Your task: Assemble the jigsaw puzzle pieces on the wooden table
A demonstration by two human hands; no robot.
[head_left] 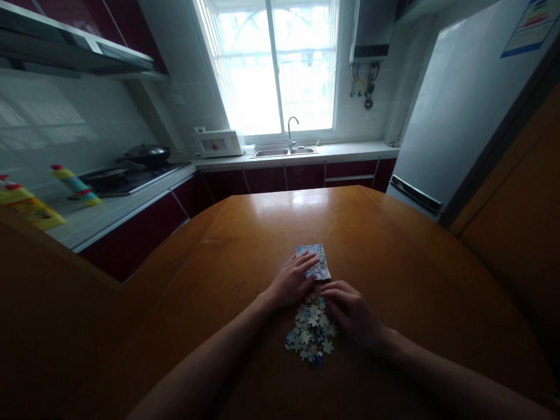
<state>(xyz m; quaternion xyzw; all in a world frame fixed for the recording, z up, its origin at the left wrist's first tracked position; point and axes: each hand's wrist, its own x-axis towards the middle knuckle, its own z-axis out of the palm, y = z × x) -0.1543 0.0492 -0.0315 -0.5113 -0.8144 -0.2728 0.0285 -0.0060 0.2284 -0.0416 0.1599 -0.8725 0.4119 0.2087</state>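
Loosely heaped, the pile of jigsaw pieces [312, 318] lies on the wooden table [262, 227], slightly longer from its near end to its far end than across. The right hand [350, 309] is the nearer of the two, along the pile's right edge, its fingers curled toward the far end; whether it pinches a piece I cannot tell. Beyond the pile's far-left edge, the left hand [295, 280] lies palm down with fingers extended, partly over the printed sheet [324, 268], which sits just past the pile's far end.

As for writing, the sheet shows a busy bluish print with no words I can make out. Far off to the pile's right, the fridge [464, 105] bears a label [534, 20] with coloured bars, its text too small to read. Well to the pile's left, the yellow bottle [32, 210] and the slimmer bottle [76, 185] have blurred labels, no brand legible.
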